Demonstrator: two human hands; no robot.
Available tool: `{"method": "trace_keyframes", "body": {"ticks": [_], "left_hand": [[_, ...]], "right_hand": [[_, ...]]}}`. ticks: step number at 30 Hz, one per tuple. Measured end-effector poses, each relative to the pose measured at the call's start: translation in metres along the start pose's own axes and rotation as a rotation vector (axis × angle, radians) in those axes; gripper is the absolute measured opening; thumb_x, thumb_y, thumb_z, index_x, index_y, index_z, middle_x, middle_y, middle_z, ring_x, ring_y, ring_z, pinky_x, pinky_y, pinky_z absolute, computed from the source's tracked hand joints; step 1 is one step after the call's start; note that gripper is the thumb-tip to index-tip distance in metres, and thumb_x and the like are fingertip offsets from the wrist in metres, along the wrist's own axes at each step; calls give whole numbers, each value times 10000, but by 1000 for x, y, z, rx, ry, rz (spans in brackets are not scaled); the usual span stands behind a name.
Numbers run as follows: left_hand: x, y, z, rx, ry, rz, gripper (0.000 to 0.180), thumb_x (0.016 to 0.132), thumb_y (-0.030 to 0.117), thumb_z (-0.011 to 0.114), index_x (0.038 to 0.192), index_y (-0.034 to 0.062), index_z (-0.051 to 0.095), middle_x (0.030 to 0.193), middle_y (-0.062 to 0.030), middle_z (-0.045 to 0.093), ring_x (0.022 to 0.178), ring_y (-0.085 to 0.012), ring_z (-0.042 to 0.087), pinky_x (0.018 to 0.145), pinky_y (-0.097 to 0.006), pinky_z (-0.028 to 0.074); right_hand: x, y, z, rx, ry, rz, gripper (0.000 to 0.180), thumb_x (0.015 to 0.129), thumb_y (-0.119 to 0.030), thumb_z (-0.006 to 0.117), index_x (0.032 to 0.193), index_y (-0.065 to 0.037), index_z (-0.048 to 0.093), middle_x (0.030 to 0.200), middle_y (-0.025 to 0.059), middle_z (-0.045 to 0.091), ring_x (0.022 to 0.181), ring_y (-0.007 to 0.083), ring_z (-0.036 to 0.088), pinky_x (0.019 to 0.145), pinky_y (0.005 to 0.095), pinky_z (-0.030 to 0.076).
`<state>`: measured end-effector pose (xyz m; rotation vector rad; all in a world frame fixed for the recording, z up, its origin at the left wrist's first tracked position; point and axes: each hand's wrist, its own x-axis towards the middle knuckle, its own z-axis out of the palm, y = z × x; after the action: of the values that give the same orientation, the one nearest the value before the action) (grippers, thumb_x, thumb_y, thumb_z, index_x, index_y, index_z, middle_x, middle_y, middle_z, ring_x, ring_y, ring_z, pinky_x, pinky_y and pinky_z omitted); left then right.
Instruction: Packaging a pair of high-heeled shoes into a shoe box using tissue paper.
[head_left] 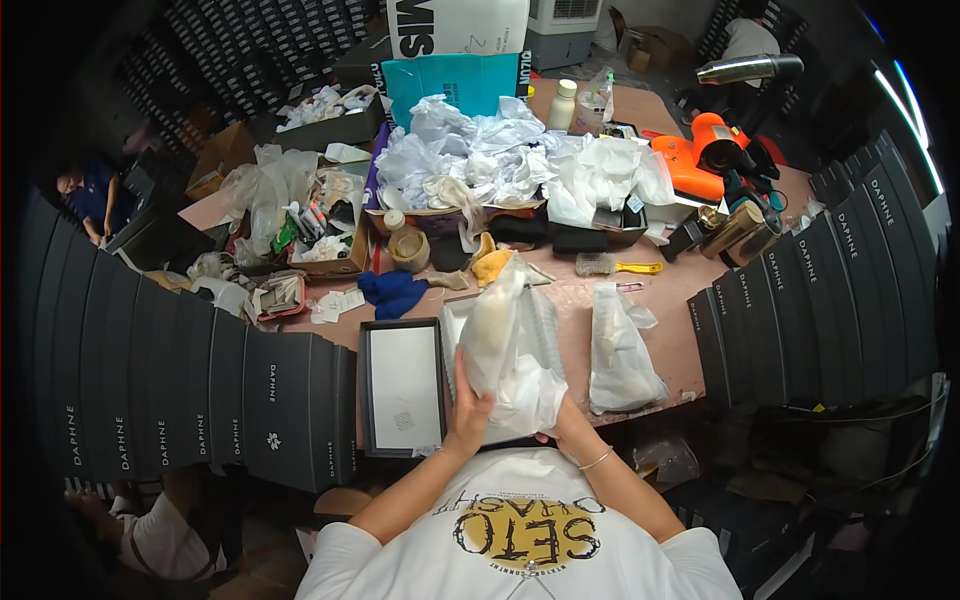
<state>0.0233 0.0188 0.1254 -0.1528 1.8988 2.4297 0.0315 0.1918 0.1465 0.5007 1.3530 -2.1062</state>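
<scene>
My left hand [468,412] is closed around the side of a wrapped shoe [492,330], a pale, tapered shape in a thin white bag, held upright. Crumpled white tissue paper [525,398] bunches at its lower right. My right hand [572,428] grips the lower part of this bundle, its fingers partly hidden by the paper. Just behind and beneath is an open box [453,312] lined with white paper, mostly covered by the bundle. Beside it on the left lies a dark-rimmed box lid [403,388], white inside. A second white-wrapped item [620,360] rests on the table to the right.
Stacked dark shoe boxes stand at left [270,400] and right [770,310]. Beyond my hands lie a blue cloth [392,294], a yellow-handled brush [618,266] and a jar [408,248]. Crumpled paper [465,150] fills a large box; an orange tool [690,165] is at far right.
</scene>
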Motion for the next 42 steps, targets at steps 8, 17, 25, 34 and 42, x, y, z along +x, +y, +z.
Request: {"method": "trace_keyframes", "body": {"ticks": [8, 17, 25, 34, 42], "left_hand": [[64, -13, -22, -525, -45, -373, 351, 998, 312, 455, 1150, 19, 573, 1108, -87, 630, 1043, -180, 580, 922, -363, 451], [85, 171, 3, -104, 255, 335, 392, 988, 396, 436, 857, 45, 547, 825, -61, 598, 685, -156, 572, 636, -276, 476], [64, -61, 1, 557, -566, 130, 401, 966, 367, 496, 1008, -15, 612, 965, -163, 630, 952, -287, 612, 844, -359, 479], [36, 0, 13, -562, -782, -994, 706, 929, 640, 271, 1365, 91, 351, 1137, -172, 576, 801, -255, 669, 631, -330, 584], [-12, 2, 0, -703, -57, -782, 616, 956, 605, 268, 1285, 99, 388, 1052, -113, 574, 967, -226, 608, 856, -370, 517]], "right_hand": [[-14, 0, -42, -214, 81, -243, 338, 848, -168, 609, 1164, -50, 593, 768, 8, 615, 522, 57, 516, 421, 209, 386], [8, -23, -105, -914, 506, -575, 543, 828, -367, 691, 1168, 35, 558, 907, 157, 672, 815, 207, 672, 649, 334, 533], [-23, -94, -124, -716, 363, -394, 491, 856, -373, 655, 1127, 31, 594, 840, 106, 641, 674, 156, 641, 479, 273, 493], [1, -129, -20, -1614, -201, -623, 291, 784, -293, 687, 950, -54, 675, 865, 127, 652, 757, 307, 622, 680, 394, 482], [41, -19, 29, -1748, -54, -1029, 234, 716, -154, 630, 937, -79, 609, 861, 40, 596, 835, 213, 561, 727, 341, 412]]}}
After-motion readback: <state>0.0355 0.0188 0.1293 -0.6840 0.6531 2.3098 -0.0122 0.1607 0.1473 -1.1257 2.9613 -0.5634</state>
